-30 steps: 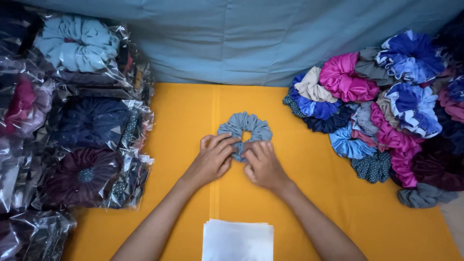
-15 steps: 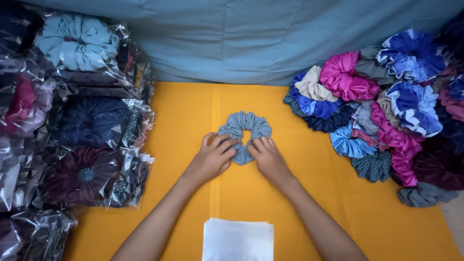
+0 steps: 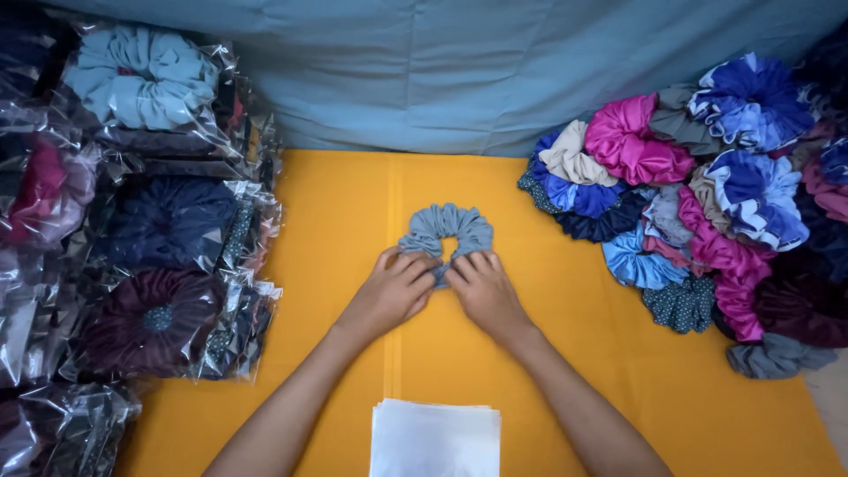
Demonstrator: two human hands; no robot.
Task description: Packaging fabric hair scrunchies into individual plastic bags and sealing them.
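Fingertips of both hands rest on the near edge of a grey-blue gathered fabric scrunchie (image 3: pixel 446 231), which lies flat on the orange cloth table cover (image 3: pixel 565 353), roughly at its centre. Left hand (image 3: pixel 389 293): fingers curled and close together, tips pressing the lower left part of the ring; no full grasp is visible. Right hand (image 3: pixel 481 287): fingers likewise narrow and bent, tips on the lower right part of the ring. The two hands sit side by side, knuckles nearly touching, forearms running toward the camera.

Compared with a second ago, the scrunchie holds the same spot on the cover. The right hand's fingers, then reaching further over the ring's lower right side, now sit at its near edge beside the left hand's. Half a second ago the hands were slightly further apart; now they are drawn together.

Just below the wrists, at the near edge of the view, lies a stack of clear flat plastic bags (image 3: pixel 435 437), apart from both hands. To the left stands a bank of scrunchies packed in crinkled clear bags (image 3: pixel 159 247), light blue, navy and maroon. To the right lies a loose heap of unpacked scrunchies (image 3: pixel 698 203) in pink, blue, beige and grey. A blue-grey cloth backdrop (image 3: pixel 424 71) hangs behind.
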